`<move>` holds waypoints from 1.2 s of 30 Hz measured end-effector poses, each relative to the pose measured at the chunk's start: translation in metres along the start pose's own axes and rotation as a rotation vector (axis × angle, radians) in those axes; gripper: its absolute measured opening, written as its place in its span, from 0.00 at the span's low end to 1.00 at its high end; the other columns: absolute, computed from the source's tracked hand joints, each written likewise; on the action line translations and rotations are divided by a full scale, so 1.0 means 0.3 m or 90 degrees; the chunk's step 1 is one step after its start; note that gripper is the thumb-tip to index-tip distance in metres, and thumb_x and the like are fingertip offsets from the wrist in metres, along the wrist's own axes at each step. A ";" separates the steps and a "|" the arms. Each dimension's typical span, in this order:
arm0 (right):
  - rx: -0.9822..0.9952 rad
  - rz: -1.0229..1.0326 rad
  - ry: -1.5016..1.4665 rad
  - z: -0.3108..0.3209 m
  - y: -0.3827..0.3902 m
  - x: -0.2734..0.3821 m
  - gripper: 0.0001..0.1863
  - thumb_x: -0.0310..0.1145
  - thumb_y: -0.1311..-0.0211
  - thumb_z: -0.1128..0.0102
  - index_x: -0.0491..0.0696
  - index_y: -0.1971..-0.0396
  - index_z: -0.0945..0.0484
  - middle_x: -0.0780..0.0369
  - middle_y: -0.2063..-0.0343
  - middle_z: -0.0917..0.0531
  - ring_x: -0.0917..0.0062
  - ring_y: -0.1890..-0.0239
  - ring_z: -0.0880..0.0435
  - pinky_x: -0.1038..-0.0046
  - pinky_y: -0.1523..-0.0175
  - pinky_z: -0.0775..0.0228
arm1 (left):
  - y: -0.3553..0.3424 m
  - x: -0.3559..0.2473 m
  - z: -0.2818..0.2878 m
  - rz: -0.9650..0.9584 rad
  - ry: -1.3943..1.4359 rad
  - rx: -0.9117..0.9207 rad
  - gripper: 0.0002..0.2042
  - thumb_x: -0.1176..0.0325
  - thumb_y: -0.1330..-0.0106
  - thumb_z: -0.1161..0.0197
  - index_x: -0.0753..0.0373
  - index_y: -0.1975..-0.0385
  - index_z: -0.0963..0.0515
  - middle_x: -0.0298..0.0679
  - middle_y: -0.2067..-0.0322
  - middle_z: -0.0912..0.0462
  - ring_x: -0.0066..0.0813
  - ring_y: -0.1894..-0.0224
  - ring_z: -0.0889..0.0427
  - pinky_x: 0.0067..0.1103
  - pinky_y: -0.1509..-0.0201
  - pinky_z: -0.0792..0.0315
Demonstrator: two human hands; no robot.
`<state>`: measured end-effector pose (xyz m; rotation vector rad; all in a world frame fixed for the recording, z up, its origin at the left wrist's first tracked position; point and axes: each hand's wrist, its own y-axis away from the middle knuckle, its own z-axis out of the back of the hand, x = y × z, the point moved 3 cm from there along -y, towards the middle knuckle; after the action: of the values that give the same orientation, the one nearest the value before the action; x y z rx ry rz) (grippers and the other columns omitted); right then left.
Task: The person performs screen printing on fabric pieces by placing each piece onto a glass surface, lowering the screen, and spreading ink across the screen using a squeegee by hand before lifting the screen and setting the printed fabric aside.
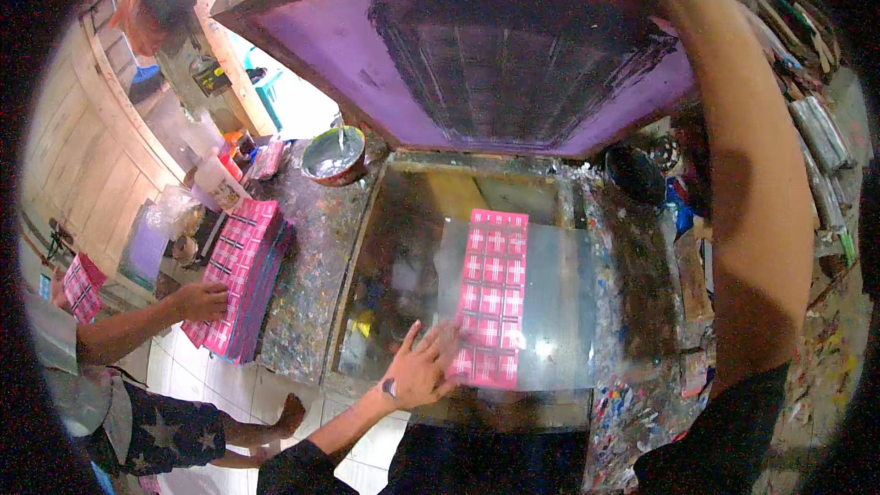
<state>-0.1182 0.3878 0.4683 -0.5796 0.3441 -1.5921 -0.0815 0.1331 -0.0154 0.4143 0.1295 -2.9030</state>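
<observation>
A strip of pink printed paper with white cross patterns [490,280] lies lengthwise on a glass plate [555,312] set in the worktable. My left hand [423,367] is open at the strip's lower left edge, its fingertips blurred; whether they touch the paper I cannot tell. My right forearm [752,183] rises along the right side to the top edge, where the hand is out of view. It is beside a raised screen frame [302,46] with purple mesh and a broad dark inked area, above the glass.
A co-worker's hand [203,302] is at a stack of pink printed sheets [238,266] on the left. A bowl with grey contents [332,156] and a dark round container [632,170] stand behind. Paint-spattered surfaces [302,312] flank the glass; cluttered tools [820,137] line the right.
</observation>
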 end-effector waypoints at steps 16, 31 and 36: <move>-0.002 0.020 0.174 0.025 -0.053 -0.016 0.28 0.55 0.28 0.55 0.51 0.42 0.21 0.52 0.39 0.24 0.60 0.37 0.25 0.62 0.33 0.39 | 0.010 0.009 0.002 0.013 0.003 0.010 0.37 0.42 0.30 0.49 0.58 0.27 0.43 0.39 0.26 0.43 0.39 0.23 0.51 0.47 0.22 0.66; 0.057 0.120 0.181 -0.017 -0.084 -0.041 0.24 0.48 0.25 0.58 0.53 0.42 0.21 0.54 0.41 0.21 0.64 0.39 0.23 0.61 0.33 0.40 | 0.004 0.011 0.002 0.027 0.018 0.039 0.39 0.46 0.35 0.40 0.57 0.27 0.44 0.40 0.25 0.48 0.40 0.23 0.51 0.49 0.22 0.64; 0.042 0.138 0.216 -0.013 -0.074 -0.021 0.23 0.48 0.25 0.58 0.53 0.43 0.21 0.55 0.41 0.21 0.65 0.39 0.23 0.61 0.34 0.39 | 0.024 0.061 -0.100 0.006 -0.078 0.067 0.40 0.45 0.35 0.41 0.57 0.27 0.44 0.40 0.25 0.49 0.40 0.23 0.50 0.48 0.22 0.64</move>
<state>-0.1388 0.3962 0.4762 -0.2095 0.5850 -1.4830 -0.0891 0.1261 -0.0497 0.2520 -0.0450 -2.9243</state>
